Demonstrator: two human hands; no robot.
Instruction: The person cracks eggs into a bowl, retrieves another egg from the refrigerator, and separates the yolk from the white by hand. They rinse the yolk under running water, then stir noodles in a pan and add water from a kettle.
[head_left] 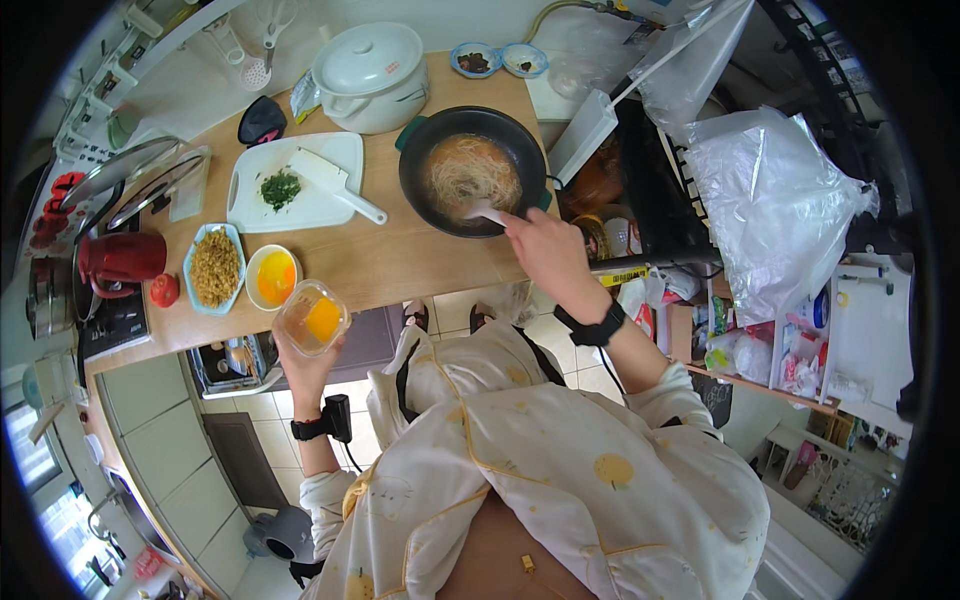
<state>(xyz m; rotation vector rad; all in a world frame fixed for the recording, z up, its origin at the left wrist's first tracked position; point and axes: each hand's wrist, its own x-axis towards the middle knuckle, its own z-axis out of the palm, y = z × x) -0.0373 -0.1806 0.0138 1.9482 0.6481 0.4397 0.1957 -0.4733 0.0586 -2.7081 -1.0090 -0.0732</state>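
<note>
My left hand [306, 366] is closed round a clear plastic container [333, 300] with a yellow-orange block or lump [322, 319] in it. The container is at the table's front edge, just in front of a white bowl of raw egg [273, 277]. My right hand [552, 256] grips a whitish spatula [486, 211]; its head dips into the black pan [413, 181]. Thin noodles [472, 172] lie in reddish broth in that pan. Whether the spatula's head is flat or hollow, I cannot tell.
A white cutting board [245, 205] bears chopped greens [280, 188] and a white-handled knife [335, 184]. Beside it are a bowl of brown crumbly food [216, 268] and a tomato [164, 290]. A white lidded pot [369, 75] and two small dishes [474, 61] stand behind; a plastic bag [765, 210] hangs right.
</note>
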